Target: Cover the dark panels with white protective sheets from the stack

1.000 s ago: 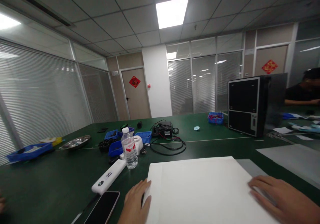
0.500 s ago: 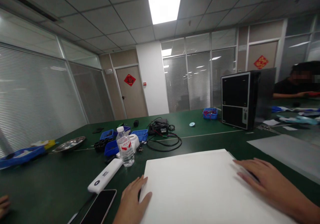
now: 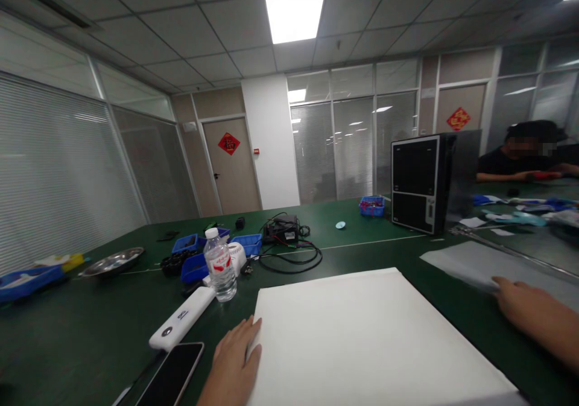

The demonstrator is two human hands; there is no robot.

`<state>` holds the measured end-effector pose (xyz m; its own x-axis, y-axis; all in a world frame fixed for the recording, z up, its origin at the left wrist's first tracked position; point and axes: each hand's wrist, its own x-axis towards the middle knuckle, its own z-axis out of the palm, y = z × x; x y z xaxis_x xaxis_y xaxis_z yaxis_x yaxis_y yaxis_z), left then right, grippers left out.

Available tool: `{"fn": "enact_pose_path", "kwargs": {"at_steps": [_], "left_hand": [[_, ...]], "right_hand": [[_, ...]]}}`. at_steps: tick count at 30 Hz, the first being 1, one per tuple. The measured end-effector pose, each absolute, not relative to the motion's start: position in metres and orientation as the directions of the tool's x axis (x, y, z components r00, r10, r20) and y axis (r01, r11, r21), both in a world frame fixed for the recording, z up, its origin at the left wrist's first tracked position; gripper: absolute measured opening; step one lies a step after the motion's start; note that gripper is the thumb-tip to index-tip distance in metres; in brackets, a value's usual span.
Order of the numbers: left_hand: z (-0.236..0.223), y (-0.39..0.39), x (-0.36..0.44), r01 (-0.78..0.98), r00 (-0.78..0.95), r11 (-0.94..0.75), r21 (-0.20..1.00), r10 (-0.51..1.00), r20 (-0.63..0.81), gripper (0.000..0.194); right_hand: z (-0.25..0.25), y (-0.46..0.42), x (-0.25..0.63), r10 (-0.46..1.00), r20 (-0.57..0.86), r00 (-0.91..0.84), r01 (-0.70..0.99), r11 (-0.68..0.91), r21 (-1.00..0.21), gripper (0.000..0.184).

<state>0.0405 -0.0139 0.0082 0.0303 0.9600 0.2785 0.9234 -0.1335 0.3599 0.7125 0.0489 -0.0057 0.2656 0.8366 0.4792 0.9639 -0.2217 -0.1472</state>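
Note:
A large white board (image 3: 362,333) lies flat on the green table in front of me. My left hand (image 3: 233,361) rests open on its left edge, fingers stretched forward. My right hand (image 3: 529,312) is off the board to the right, fingers flat and extended, touching the near edge of a grey sheet (image 3: 488,264) on the table. Neither hand holds anything.
Left of the board lie a black phone (image 3: 174,376), a white bar-shaped device (image 3: 181,320), a water bottle (image 3: 219,265) and blue bins (image 3: 196,267). Cables (image 3: 289,252) and a black computer case (image 3: 420,183) stand further back. Another person (image 3: 520,158) sits at the far right.
My right hand left the board's right edge and moved right onto the grey sheet. The left hand stayed on the board's left edge. The view drifted slightly right.

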Motion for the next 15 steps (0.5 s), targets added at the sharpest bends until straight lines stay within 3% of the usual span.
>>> {"fn": "enact_pose_path", "kwargs": {"at_steps": [4,9,15], "left_hand": [[0.019,-0.018,0.044,0.947,0.051,-0.106,0.303,0.981,0.185,0.051],[0.03,-0.022,0.049,0.956,0.048,-0.086,0.282,0.989,0.139,0.049],[0.036,-0.027,0.052,0.969,0.035,-0.059,0.238,0.994,0.102,0.062]], "right_hand": [[0.005,0.041,0.693,0.872,0.427,0.241,0.971,-0.211,-0.116,0.059],[0.016,0.032,0.651,0.873,0.467,0.142,0.99,-0.123,-0.072,0.059],[0.012,0.013,0.565,0.754,0.556,-0.349,0.924,0.375,0.071,0.049]]}}
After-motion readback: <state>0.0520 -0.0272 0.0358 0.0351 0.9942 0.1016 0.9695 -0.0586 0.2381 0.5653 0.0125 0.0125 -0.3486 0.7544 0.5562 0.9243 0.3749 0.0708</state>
